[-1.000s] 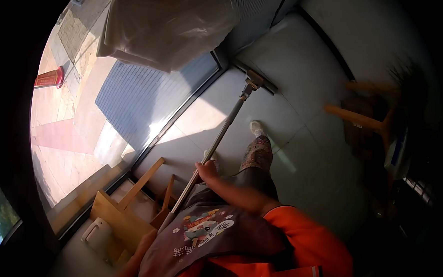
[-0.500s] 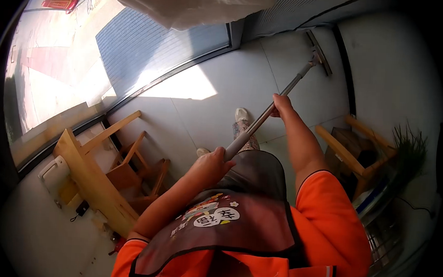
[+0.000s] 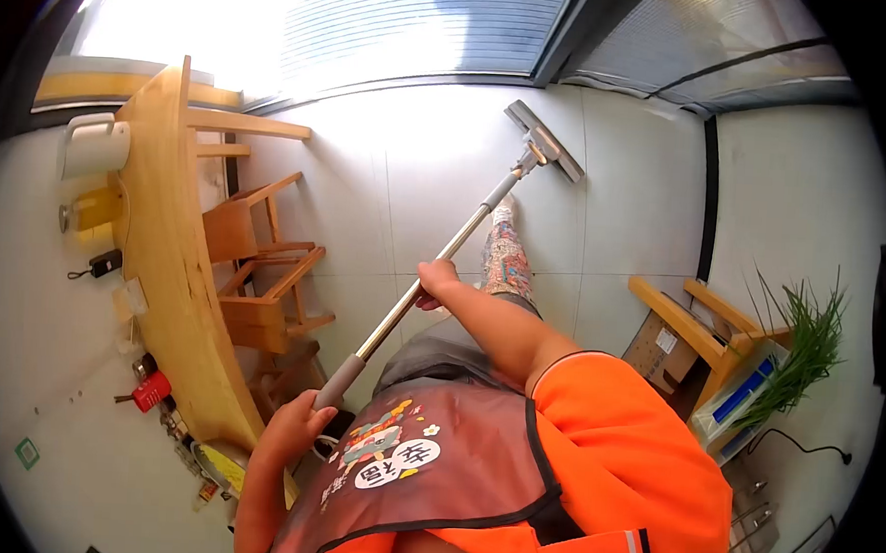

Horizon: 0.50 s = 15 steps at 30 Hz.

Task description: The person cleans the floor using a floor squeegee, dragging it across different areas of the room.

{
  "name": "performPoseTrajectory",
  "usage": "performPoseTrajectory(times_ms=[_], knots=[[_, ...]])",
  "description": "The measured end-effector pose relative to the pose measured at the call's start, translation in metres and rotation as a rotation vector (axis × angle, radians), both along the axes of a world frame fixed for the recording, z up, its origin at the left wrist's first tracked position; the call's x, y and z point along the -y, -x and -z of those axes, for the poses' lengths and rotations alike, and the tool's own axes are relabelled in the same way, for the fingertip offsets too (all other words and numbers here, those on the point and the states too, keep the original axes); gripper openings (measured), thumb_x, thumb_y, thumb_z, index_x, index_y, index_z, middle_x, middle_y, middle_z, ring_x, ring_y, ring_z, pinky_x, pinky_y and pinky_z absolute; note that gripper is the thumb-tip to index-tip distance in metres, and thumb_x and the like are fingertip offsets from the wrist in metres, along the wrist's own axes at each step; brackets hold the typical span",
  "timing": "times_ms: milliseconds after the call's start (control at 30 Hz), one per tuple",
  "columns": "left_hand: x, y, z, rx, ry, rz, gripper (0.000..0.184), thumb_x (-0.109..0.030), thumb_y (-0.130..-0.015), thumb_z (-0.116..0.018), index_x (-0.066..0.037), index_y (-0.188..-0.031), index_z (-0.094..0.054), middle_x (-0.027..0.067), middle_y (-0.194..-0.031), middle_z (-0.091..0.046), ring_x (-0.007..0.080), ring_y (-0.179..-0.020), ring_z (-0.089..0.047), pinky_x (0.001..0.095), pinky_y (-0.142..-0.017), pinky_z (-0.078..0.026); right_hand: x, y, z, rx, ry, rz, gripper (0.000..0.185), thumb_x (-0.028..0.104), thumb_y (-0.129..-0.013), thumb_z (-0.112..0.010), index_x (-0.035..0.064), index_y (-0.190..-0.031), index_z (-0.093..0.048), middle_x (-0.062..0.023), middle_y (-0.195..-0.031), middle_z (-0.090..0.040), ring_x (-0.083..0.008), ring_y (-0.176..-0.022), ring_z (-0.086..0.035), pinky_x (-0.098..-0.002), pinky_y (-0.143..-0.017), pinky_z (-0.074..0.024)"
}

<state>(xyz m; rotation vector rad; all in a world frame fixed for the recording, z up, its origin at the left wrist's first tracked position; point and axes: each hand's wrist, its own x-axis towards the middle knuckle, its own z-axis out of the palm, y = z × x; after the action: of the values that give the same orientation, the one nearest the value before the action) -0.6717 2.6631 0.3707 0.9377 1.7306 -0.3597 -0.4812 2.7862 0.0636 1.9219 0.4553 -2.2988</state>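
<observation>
A long-handled mop (image 3: 462,237) runs diagonally across the view, its pole silvery and its grip grey. My left hand (image 3: 302,424) is closed around the grey grip at the near end, close to my apron (image 3: 394,454). Farther along the pole, my right hand (image 3: 437,279) wraps around the metal part. The flat, bar-shaped mop head (image 3: 545,142) rests on the pale tiled floor (image 3: 637,207), near the glass front. Just beside the pole shows my leg in patterned trousers (image 3: 507,260).
Along the left stands a wooden table (image 3: 177,293) with a white kettle (image 3: 97,146) on it. Wooden chairs (image 3: 256,307) are tucked beside it. To the right, a wooden stool (image 3: 681,324) stands near a cardboard box (image 3: 662,353) and a green grassy plant (image 3: 800,355).
The mop head has swung left across the floor, and both hands have moved left with the pole. The view has also turned and shifted, showing more of the table.
</observation>
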Motion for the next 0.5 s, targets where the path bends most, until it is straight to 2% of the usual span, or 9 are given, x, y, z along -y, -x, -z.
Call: performPoseTrajectory(times_ms=[167,233,267,367,400,467,500], knots=[[0.159,0.033,-0.083,-0.104,0.113,-0.36,0.035,-0.033,-0.083,-0.061,-0.003,-0.099,-0.056,0.0115,-0.069,-0.057,0.0234,-0.062,-0.055,0.0361,-0.06,-0.044,0.147,0.099,-0.046,-0.2,0.091,-0.188,0.028,0.015,-0.08,-0.045,-0.0112,-0.088,-0.05,-0.0229,-0.072,-0.061,-0.0318,-0.056,-0.064,-0.0414,-0.044,-0.0544],[0.207,0.03,-0.102,-0.188,0.066,-0.307,0.033,-0.033,-0.082,-0.062,-0.003,-0.096,-0.057,0.0133,-0.071,-0.058,0.0257,-0.063,-0.056,0.0364,-0.059,-0.043,0.198,0.117,-0.048,-0.287,0.118,-0.146,0.026,0.009,-0.077,-0.048,-0.0133,-0.091,-0.048,-0.0225,-0.07,-0.059,-0.0332,-0.055,-0.063,-0.0424,-0.042,-0.054],[0.23,0.026,-0.108,-0.203,0.055,-0.322,0.033,-0.033,-0.082,-0.062,-0.003,-0.096,-0.057,0.0138,-0.071,-0.058,0.0265,-0.063,-0.056,0.0364,-0.059,-0.043,0.219,0.123,-0.051,-0.273,0.149,-0.13,0.024,0.013,-0.081,-0.049,-0.0089,-0.089,-0.051,-0.0208,-0.078,-0.061,-0.0335,-0.065,-0.065,-0.0409,-0.046,-0.0553],[0.28,0.004,-0.105,-0.179,0.002,-0.509,0.03,-0.03,-0.081,-0.063,-0.003,-0.095,-0.058,0.0164,-0.072,-0.059,0.032,-0.066,-0.058,0.0361,-0.06,-0.044,0.246,0.121,-0.058,-0.22,-0.009,-0.38,0.023,0.012,-0.081,-0.05,-0.0094,-0.088,-0.051,-0.0204,-0.076,-0.061,-0.0337,-0.064,-0.064,-0.042,-0.049,-0.056],[0.292,-0.006,-0.098,-0.186,-0.035,-0.552,0.03,-0.029,-0.081,-0.063,-0.003,-0.095,-0.058,0.0167,-0.072,-0.059,0.0324,-0.067,-0.058,0.0362,-0.06,-0.044,0.251,0.122,-0.055,-0.209,0.018,-0.29,0.021,0.009,-0.077,-0.053,-0.0117,-0.082,-0.053,-0.0203,-0.069,-0.059,-0.031,-0.059,-0.063,-0.0409,-0.041,-0.0519],[0.323,-0.024,-0.071,-0.192,-0.187,-0.654,0.03,-0.028,-0.081,-0.064,-0.003,-0.096,-0.058,0.0177,-0.075,-0.061,0.0323,-0.07,-0.061,0.037,-0.061,-0.046,0.25,0.124,-0.022,-0.242,-0.057,-0.383,0.02,0.009,-0.079,-0.051,-0.0104,-0.083,-0.052,-0.0198,-0.069,-0.059,-0.0326,-0.057,-0.063,-0.0436,-0.046,-0.0546],[0.324,-0.03,-0.057,-0.168,-0.128,-0.71,0.032,-0.03,-0.081,-0.063,-0.003,-0.098,-0.057,0.0173,-0.077,-0.062,0.0316,-0.071,-0.062,0.0373,-0.062,-0.046,0.24,0.126,-0.007,-0.257,-0.094,-0.431,0.02,0.01,-0.08,-0.05,-0.0097,-0.083,-0.052,-0.0196,-0.07,-0.06,-0.0335,-0.055,-0.063,-0.045,-0.048,-0.056]])
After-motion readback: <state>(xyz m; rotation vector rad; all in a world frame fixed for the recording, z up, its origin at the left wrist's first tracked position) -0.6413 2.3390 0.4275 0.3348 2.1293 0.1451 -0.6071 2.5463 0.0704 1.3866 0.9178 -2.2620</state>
